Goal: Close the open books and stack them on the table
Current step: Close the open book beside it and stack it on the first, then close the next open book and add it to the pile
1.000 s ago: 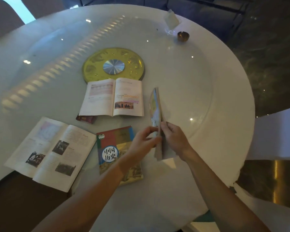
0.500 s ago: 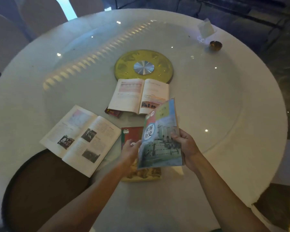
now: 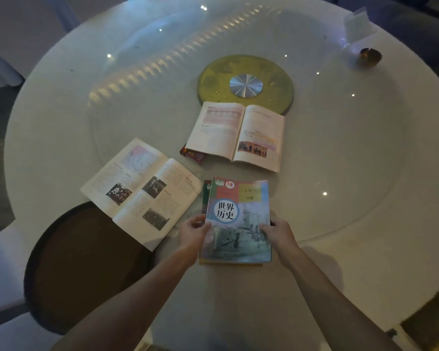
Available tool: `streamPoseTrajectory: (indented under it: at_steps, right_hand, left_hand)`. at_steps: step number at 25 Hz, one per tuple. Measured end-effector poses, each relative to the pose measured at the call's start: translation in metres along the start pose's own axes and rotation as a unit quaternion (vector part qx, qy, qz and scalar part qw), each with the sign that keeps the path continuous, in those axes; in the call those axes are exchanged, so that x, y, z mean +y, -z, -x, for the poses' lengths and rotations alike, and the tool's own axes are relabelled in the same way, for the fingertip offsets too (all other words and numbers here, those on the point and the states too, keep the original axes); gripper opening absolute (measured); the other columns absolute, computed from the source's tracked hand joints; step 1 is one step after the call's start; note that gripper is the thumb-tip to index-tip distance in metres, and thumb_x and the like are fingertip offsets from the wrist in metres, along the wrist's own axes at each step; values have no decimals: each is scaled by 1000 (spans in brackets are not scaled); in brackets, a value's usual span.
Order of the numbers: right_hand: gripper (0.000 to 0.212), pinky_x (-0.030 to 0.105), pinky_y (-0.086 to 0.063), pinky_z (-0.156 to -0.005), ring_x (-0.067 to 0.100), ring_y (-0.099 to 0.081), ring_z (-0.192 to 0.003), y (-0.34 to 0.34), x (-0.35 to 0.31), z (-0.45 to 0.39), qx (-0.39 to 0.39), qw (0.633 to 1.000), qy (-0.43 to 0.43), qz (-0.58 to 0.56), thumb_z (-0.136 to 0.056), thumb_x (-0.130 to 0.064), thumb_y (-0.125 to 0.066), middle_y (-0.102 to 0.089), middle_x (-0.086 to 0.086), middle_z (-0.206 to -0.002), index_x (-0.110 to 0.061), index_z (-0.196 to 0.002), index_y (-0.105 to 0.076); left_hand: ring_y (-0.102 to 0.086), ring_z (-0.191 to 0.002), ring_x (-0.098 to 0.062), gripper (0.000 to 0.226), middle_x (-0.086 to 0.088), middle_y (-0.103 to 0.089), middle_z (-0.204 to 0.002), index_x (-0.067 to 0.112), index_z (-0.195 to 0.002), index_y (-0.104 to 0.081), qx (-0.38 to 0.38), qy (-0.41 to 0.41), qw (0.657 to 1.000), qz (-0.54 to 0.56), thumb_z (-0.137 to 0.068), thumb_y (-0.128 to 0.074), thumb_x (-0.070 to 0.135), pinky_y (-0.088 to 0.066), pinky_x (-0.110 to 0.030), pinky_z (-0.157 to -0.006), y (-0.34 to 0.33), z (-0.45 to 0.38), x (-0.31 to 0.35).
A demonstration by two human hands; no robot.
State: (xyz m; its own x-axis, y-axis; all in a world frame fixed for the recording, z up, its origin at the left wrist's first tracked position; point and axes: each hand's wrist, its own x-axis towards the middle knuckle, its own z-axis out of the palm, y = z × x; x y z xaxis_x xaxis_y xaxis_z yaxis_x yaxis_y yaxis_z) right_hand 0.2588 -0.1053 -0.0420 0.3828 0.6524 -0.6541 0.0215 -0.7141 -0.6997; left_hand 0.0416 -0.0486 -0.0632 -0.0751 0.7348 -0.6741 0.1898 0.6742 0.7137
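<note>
A closed blue-covered history book (image 3: 238, 219) lies on top of another closed book (image 3: 206, 191), of which only the green and red left edge and a yellow bottom strip show. My left hand (image 3: 193, 233) grips the blue book's left edge and my right hand (image 3: 276, 234) grips its right edge. Two books lie open on the white round table (image 3: 340, 160): one (image 3: 142, 191) to the left with dark photos, one (image 3: 236, 136) farther back near the centre.
A red packet (image 3: 193, 154) peeks from under the far open book. A gold disc with a silver hub (image 3: 245, 83) sits at the table's centre. A small brass bowl (image 3: 370, 57) and a clear card holder (image 3: 357, 20) stand at the far right. A dark round stool (image 3: 86, 262) is at the near left.
The blue book was held upright on edge, then tilted cover-up above the table, and now lies flat on the closed book. Both hands moved down with it.
</note>
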Motion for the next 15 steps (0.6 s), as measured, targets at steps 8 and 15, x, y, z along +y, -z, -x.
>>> streamPoseTrajectory:
  at_steps: [8,15]
  right_hand:
    - [12,37,-50,-77,33,-59,-103,-20,30,-14,25,965,60,255,-93,-18,-52,-59,13,-118,-12,-99,-61]
    - [33,41,-49,-91,37,-51,-121,-27,27,-23,8,925,26,380,-97,-24,-51,-51,22,-129,1,-117,-61]
  left_hand:
    - [-72,-79,-9,26,8,-77,-89,26,-116,-77,18,-63,983,-173,-93,-66,23,-61,-34,-62,4,-3,-18]
    - [-71,-73,-10,23,8,-76,-81,24,-92,-76,-12,-98,942,-321,-93,-58,38,-63,-42,-67,15,-14,-24]
